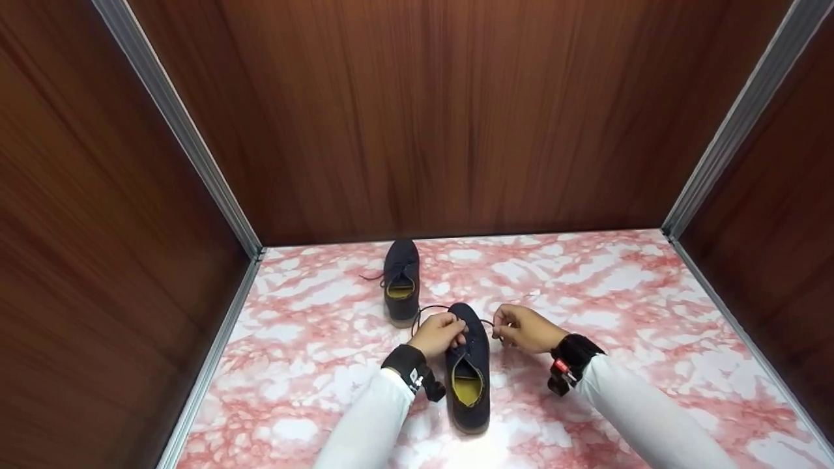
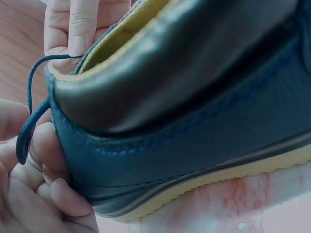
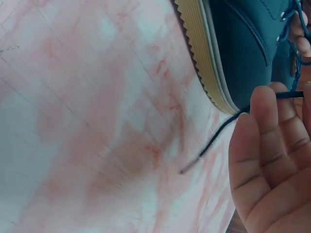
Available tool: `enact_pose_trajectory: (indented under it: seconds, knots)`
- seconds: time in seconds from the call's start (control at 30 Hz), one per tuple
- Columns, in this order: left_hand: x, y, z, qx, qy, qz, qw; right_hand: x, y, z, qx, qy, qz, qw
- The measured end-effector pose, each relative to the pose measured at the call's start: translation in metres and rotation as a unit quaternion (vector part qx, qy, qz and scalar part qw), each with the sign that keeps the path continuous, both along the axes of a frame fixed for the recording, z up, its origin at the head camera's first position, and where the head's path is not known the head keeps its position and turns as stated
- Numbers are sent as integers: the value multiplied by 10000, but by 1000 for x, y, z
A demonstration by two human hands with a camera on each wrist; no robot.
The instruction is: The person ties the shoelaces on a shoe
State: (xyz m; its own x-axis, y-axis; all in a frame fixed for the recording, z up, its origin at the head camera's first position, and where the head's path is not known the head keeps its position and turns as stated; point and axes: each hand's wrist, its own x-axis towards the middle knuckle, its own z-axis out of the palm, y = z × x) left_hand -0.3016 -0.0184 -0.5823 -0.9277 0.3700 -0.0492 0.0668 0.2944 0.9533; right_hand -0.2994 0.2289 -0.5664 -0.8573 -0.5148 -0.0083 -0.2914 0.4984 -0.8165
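Observation:
A dark blue lace-up shoe (image 1: 480, 397) with a yellow lining stands on the floor, toe pointing away. Over its front, my left hand (image 1: 440, 334) pinches a dark shoelace (image 2: 30, 121). To the shoe's right, my right hand (image 1: 524, 329) holds a stretch of lace (image 3: 221, 130) between thumb and fingers. That lace's loose tip hangs past the fingers in the right wrist view. Another strand of lace (image 1: 431, 307) arcs out left of the toe. The shoe's side (image 2: 194, 131) fills much of the left wrist view.
A second dark blue shoe (image 1: 402, 311) stands farther back and left, a lace end trailing to its left. The floor (image 1: 313, 371) has a red and white marbled pattern. Brown wood-grain panels (image 1: 417, 117) with grey metal edging enclose the back and both sides.

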Motion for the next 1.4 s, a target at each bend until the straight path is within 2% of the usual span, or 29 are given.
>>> enact_pose_trajectory:
  seconds: [0.13, 0.43, 0.57, 0.7, 0.87, 1.07, 1.23, 1.4]
  knots:
    - [0, 1, 0, -8, -18, -74, 10000, 1, 2, 3, -171, -251, -10, 9995]
    - [2, 0, 1, -175, 144, -172, 9996, 3, 2, 10, -367, -429, -53, 9984]
    - [0, -1, -1, -266, 223, -215, 9992, 3, 2, 17, -546, -676, -58, 9962]
    - [-2, -2, -2, -209, 177, -146, 9995, 2, 4, 27, -524, -653, 22, 9965]
    - [-3, -4, -2, 67, -50, 46, 10000, 1, 7, 35, -432, -646, 8, 9970]
    - [-5, -5, -1, 96, -166, 197, 9996, 3, 13, 37, -108, -651, -57, 9978]
    - [-9, -7, 2, 286, -320, 75, 9990, 3, 17, 40, 59, -702, -183, 9973]
    - [-11, -13, 6, 551, -734, -121, 9957, 1, 18, 48, -113, -832, -214, 9962]
